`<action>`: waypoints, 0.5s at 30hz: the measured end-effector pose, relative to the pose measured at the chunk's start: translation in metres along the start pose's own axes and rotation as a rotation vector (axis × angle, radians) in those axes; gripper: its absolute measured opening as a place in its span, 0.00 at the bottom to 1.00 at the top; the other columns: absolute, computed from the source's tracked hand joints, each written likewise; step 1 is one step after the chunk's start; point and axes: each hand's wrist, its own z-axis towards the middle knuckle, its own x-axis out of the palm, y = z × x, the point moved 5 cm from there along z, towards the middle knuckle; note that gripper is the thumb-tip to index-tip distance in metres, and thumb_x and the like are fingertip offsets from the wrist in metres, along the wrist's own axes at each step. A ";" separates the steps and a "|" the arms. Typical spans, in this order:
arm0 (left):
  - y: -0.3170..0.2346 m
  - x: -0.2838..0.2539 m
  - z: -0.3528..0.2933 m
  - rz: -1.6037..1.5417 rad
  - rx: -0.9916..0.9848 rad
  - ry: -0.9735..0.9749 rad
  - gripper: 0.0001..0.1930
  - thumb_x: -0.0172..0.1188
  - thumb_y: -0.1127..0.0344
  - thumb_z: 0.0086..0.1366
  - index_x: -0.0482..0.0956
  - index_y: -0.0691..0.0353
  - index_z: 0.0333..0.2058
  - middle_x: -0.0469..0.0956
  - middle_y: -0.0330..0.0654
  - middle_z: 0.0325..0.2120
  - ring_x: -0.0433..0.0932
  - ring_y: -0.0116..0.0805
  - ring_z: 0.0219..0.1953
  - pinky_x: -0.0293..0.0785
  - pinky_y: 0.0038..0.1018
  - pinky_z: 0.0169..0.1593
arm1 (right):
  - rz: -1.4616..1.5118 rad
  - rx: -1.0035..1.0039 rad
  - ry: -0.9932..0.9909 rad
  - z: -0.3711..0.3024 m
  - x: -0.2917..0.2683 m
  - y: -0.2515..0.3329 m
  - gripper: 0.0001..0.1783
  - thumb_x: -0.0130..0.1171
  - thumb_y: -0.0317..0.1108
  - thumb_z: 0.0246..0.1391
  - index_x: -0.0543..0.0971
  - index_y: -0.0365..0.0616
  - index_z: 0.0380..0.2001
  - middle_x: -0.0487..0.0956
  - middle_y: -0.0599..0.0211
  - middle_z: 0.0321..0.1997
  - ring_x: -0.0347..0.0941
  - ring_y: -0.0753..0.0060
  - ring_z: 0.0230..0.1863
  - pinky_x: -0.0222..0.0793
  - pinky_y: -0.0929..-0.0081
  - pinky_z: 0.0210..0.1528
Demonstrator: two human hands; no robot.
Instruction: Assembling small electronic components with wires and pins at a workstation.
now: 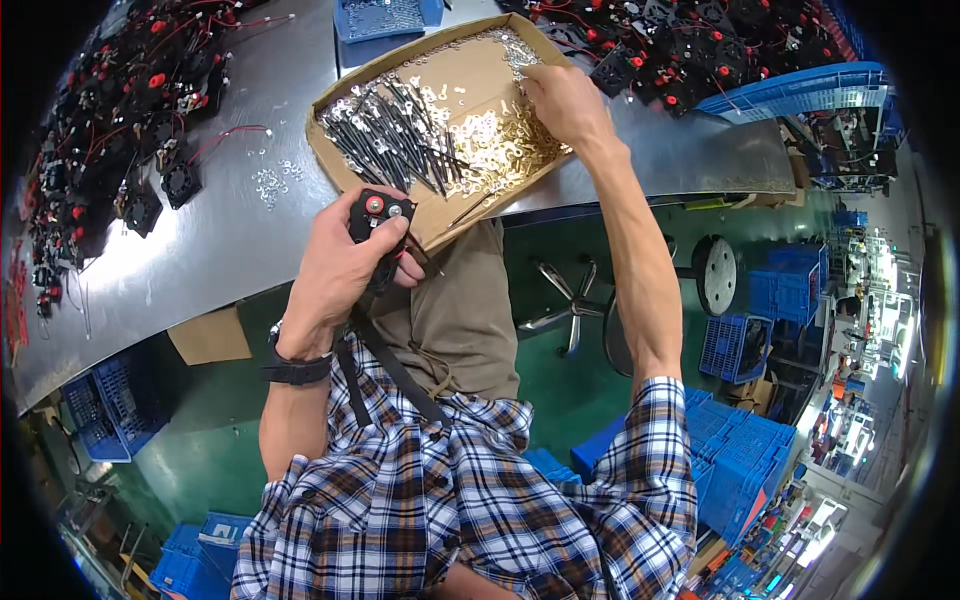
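My left hand (345, 262) grips a small black fan unit (380, 215) with a red centre and red wires, held just in front of a shallow cardboard tray (335, 95). The tray holds a bundle of long dark screws (395, 135) on its left side and a heap of small brass and silver washers (495, 145) on its right. My right hand (565, 100) reaches into the tray's far right side, fingertips pinched among the small parts near the rim. Whether it holds a part is hidden by the fingers.
The tray rests on a grey metal table (220, 240). Piles of black fans with red wires lie at the left (130, 110) and the top right (700, 45). Loose washers (270, 182) sit left of the tray. Blue crates (745, 460) stand on the green floor.
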 end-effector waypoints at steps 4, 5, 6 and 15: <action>0.002 -0.002 0.001 -0.019 -0.001 0.001 0.11 0.57 0.73 0.70 0.73 0.71 0.49 0.79 0.46 0.28 0.82 0.35 0.24 0.83 0.29 0.28 | -0.084 -0.149 0.049 0.014 0.014 -0.001 0.11 0.56 0.33 0.60 0.84 0.41 0.40 0.82 0.43 0.35 0.80 0.39 0.41 0.74 0.48 0.43; 0.003 -0.002 0.000 -0.017 0.002 -0.003 0.12 0.57 0.73 0.70 0.73 0.71 0.49 0.79 0.46 0.28 0.83 0.35 0.24 0.83 0.29 0.28 | -0.080 -0.154 0.049 0.016 0.016 -0.001 0.11 0.56 0.33 0.60 0.84 0.41 0.40 0.82 0.43 0.35 0.80 0.39 0.41 0.74 0.48 0.43; 0.004 -0.003 0.001 -0.015 0.002 -0.012 0.12 0.57 0.73 0.70 0.73 0.71 0.49 0.79 0.46 0.28 0.83 0.35 0.24 0.83 0.29 0.28 | -0.107 -0.134 0.073 0.017 0.020 -0.004 0.11 0.56 0.33 0.60 0.84 0.40 0.39 0.82 0.42 0.35 0.80 0.39 0.41 0.74 0.48 0.43; 0.005 -0.001 0.002 -0.027 -0.013 0.023 0.13 0.58 0.72 0.70 0.72 0.72 0.50 0.79 0.48 0.29 0.84 0.38 0.25 0.83 0.30 0.27 | -0.089 -0.049 0.114 0.015 0.021 -0.012 0.14 0.52 0.37 0.65 0.76 0.33 0.36 0.81 0.38 0.36 0.77 0.32 0.42 0.71 0.44 0.43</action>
